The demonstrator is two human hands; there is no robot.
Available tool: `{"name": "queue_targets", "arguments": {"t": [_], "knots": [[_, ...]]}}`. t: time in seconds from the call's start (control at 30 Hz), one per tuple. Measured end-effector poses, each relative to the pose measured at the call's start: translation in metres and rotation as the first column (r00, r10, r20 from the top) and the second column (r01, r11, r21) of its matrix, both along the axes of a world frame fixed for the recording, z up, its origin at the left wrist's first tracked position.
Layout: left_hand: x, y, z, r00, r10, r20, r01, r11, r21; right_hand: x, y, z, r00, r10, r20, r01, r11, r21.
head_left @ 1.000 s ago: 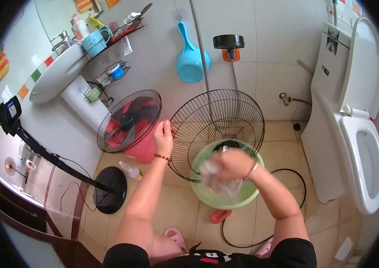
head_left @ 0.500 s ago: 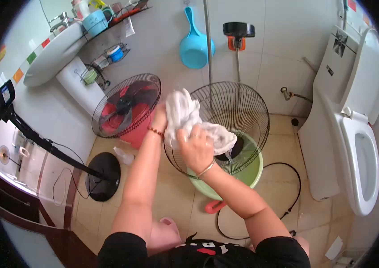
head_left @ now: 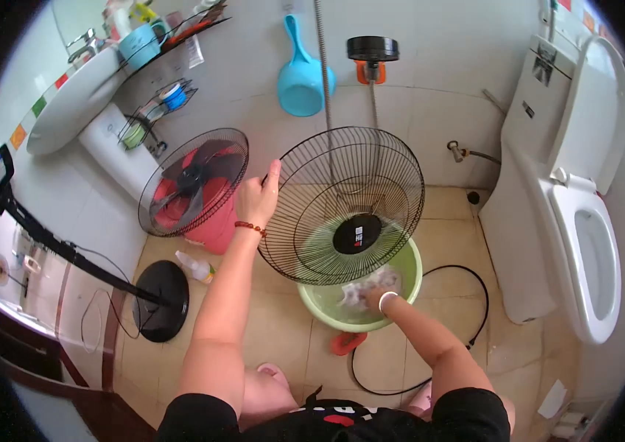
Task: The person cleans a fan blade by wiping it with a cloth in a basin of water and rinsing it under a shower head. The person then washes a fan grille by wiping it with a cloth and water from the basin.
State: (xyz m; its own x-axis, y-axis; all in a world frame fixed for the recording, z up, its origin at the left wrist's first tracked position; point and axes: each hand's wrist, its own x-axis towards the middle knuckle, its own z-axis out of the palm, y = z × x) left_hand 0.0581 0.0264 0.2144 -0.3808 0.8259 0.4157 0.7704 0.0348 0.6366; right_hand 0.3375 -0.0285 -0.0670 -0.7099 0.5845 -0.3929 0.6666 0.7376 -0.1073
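Note:
My left hand (head_left: pixel 256 200) grips the left rim of a round black wire fan guard (head_left: pixel 357 234), thumb up along the edge. The guard is tilted above a light green basin (head_left: pixel 317 314) that holds water. Down in the basin, my right hand (head_left: pixel 376 298) is on a wet white cloth (head_left: pixel 354 293), below the guard's lower edge. The cloth partly hides its fingers.
A fan's rear guard with blades (head_left: pixel 193 177) rests on a pink bucket (head_left: pixel 209 239) at left. The fan stand (head_left: pixel 161 300) and a spray bottle (head_left: pixel 196 267) are nearby. A black cable (head_left: pixel 486 295) curls right of the basin, before the toilet (head_left: pixel 598 243). A red brush-like object (head_left: pixel 348 342) lies in front.
Both hands were holding the white cloth up at the guard. Now my right hand has lowered it into the basin, and my left hand has let go of it and grips the guard's rim.

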Motion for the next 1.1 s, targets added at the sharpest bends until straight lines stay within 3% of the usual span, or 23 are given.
{"name": "queue_targets", "arguments": {"t": [0.07,0.1,0.13,0.2,0.23,0.33,0.4,0.43,0.47,0.53,0.57,0.6,0.63,0.67,0.77,0.87,0.97,1.03,1.07,1.1], "knots": [[0.002,0.013,-0.003,0.987,0.030,-0.157,-0.001,0.983,0.184,-0.005,0.016,-0.016,0.989,0.031,0.147,-0.013,0.992,-0.124],[0.008,0.021,-0.004,0.988,-0.065,-0.144,0.110,0.934,0.339,-0.011,0.023,-0.019,0.967,0.100,0.236,-0.055,0.980,-0.191],[0.022,0.020,0.000,0.990,-0.102,-0.092,0.127,0.936,0.328,-0.011,0.029,-0.019,0.931,0.174,0.321,-0.090,0.962,-0.259],[0.046,0.009,0.015,0.986,-0.169,0.008,0.158,0.933,0.324,-0.007,0.045,-0.016,0.951,0.296,0.088,-0.270,0.934,-0.233],[0.049,0.004,0.020,0.995,-0.075,-0.069,0.087,0.977,0.193,-0.005,0.054,-0.014,0.932,0.362,-0.025,-0.359,0.912,-0.196],[0.044,0.002,0.019,0.992,-0.027,-0.124,0.046,0.988,0.147,0.005,0.043,0.178,0.997,-0.065,-0.030,0.045,0.899,-0.436],[0.042,0.002,0.019,0.996,-0.034,-0.080,0.044,0.992,0.121,0.012,0.033,0.281,0.958,-0.100,-0.270,0.037,0.973,-0.227],[0.041,0.003,0.019,0.996,-0.037,-0.076,0.044,0.994,0.098,0.017,0.044,0.296,0.891,-0.032,-0.454,0.006,0.998,-0.057],[0.040,0.004,0.020,0.997,-0.039,-0.070,0.044,0.996,0.077,0.018,0.050,0.315,0.743,0.040,-0.668,0.032,0.995,0.094],[0.038,0.007,0.020,0.995,-0.066,-0.069,0.070,0.996,0.057,0.008,0.057,0.360,0.522,0.099,-0.847,0.208,0.948,0.240],[0.037,0.006,0.021,0.994,-0.090,-0.060,0.093,0.995,0.045,-0.003,0.058,0.374,0.483,0.142,-0.864,0.379,0.856,0.353],[0.035,0.006,0.021,0.992,-0.114,-0.049,0.116,0.993,0.036,-0.019,0.064,0.374,0.500,0.155,-0.852,0.439,0.803,0.404],[0.022,0.013,0.000,0.947,-0.244,-0.211,0.299,0.908,0.293,-0.036,0.073,0.368,0.521,0.166,-0.837,0.490,0.745,0.453],[0.022,0.012,-0.002,0.957,-0.242,-0.160,0.281,0.911,0.303,-0.045,0.080,0.357,0.542,0.172,-0.823,0.535,0.685,0.495],[0.021,0.017,-0.002,0.980,-0.196,-0.004,0.190,0.945,0.267,-0.038,0.089,0.317,0.443,0.068,-0.894,0.692,0.608,0.390],[0.029,0.013,0.014,0.993,-0.113,0.039,0.108,0.988,0.107,-0.013,0.097,0.272,0.150,-0.168,-0.974,0.863,0.503,0.045],[0.018,0.021,0.003,0.996,-0.078,0.037,0.072,0.990,0.125,0.004,0.096,0.223,-0.019,-0.339,-0.941,0.922,0.358,-0.147],[0.003,0.029,-0.003,0.999,-0.005,0.045,0.000,0.993,0.115,0.005,0.102,0.150,0.001,-0.345,-0.939,0.928,0.351,-0.127],[-0.006,0.032,-0.011,0.993,0.014,0.119,-0.031,0.989,0.143,0.000,0.084,0.137,-0.059,-0.254,-0.965,0.873,0.456,-0.173],[-0.014,0.034,-0.019,0.980,0.033,0.195,-0.067,0.983,0.170,-0.008,0.071,0.111,-0.077,-0.383,-0.920,0.876,0.415,-0.246]]}}
